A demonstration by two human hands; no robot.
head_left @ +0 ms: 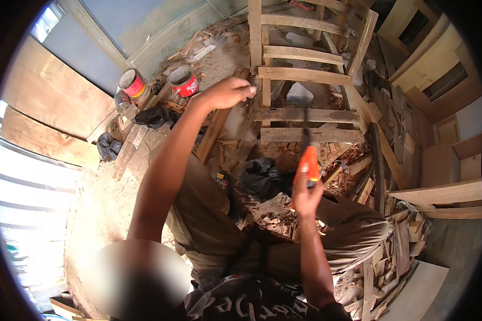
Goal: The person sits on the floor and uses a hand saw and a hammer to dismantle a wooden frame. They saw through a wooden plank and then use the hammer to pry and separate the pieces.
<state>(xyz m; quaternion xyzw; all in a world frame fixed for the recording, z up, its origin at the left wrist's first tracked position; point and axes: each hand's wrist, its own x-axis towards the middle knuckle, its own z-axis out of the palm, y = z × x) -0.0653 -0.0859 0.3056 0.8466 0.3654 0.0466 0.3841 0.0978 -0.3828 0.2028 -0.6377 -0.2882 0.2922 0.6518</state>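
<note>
Near the top centre of the frame the left hand is closed with fingertips pinched against the edge of a rough, unfinished wooden chair frame, whose pale slats run like ladder rungs. At centre the right hand is clenched around the smooth orange handle of a tool with a dark, slim shaft pointing up toward the slats. Splintered offcuts and sawdust litter the floor, and two round red tins stand at upper left.
</note>
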